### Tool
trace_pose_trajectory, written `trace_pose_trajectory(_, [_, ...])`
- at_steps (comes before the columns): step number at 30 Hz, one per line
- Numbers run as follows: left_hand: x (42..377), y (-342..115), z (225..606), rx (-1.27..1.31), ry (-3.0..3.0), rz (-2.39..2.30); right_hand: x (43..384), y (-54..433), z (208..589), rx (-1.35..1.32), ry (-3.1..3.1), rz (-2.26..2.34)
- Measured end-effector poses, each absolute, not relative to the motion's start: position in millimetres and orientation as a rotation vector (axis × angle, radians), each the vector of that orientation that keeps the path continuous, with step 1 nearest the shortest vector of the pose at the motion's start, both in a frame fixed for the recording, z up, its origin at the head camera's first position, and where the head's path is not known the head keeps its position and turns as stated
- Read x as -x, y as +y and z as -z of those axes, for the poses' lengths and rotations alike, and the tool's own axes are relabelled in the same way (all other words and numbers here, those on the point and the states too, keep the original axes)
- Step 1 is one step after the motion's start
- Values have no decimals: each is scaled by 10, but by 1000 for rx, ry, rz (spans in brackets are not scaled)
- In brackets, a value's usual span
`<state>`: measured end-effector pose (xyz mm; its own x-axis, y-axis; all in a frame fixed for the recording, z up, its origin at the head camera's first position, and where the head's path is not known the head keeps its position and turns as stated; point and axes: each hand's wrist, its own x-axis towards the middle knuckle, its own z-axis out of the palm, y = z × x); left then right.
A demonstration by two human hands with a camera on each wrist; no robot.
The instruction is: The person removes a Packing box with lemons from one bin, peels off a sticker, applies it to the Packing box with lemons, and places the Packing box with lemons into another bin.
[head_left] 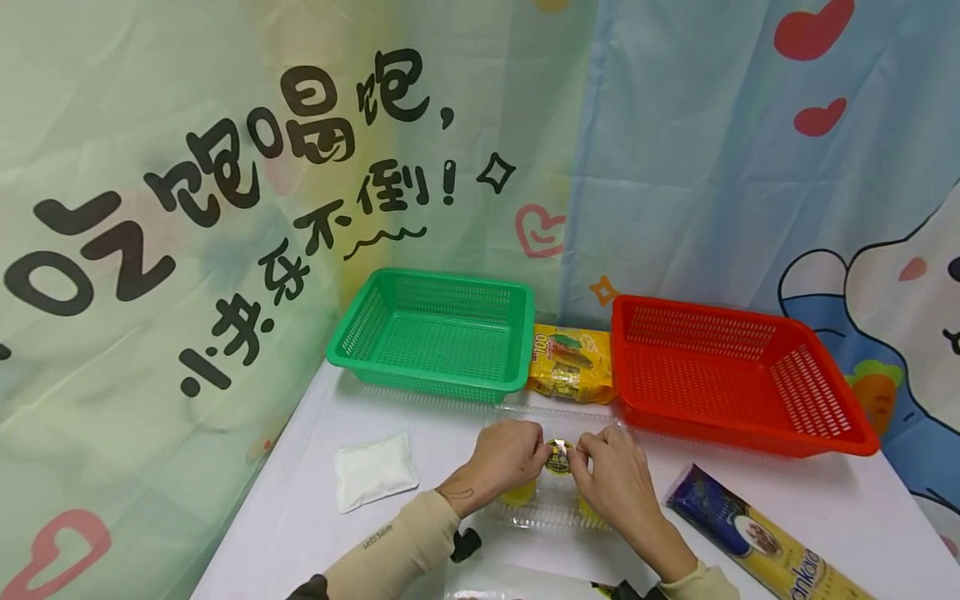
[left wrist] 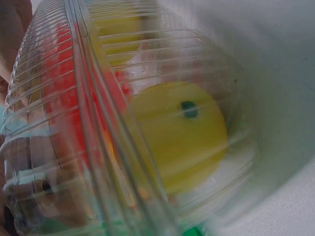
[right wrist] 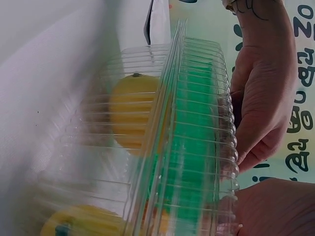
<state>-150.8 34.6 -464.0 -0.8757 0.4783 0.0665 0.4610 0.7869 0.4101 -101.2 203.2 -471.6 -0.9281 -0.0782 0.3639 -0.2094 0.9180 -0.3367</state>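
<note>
Over a clear plastic clamshell box (head_left: 551, 518), my two hands meet at a round black-and-yellow sticker (head_left: 558, 457). My left hand (head_left: 508, 454) pinches its left edge with thumb and finger, while my right hand (head_left: 617, 477) pinches the right edge. The box is closed and its ribbed rims meet in the left wrist view. Inside lie round yellow fruits; one fruit (left wrist: 182, 137) with a dark green stem spot shows there, and another fruit (right wrist: 129, 101) in the right wrist view. My forearms and hands partly cover the box in the head view.
Behind the box stand a green basket (head_left: 431, 385), a yellow snack packet (head_left: 570, 367) and a red basket (head_left: 738, 437). A white sachet (head_left: 377, 471) lies to the left, a blue-and-yellow pasta packet (head_left: 757, 533) to the right. A white sheet (head_left: 517, 581) lies at the near edge.
</note>
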Motion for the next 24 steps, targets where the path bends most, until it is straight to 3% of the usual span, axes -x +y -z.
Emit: trace_pose_trajectory(24, [1499,365,4643,-792,2959,-601,1012,2032,4762,-203,-2729,-469])
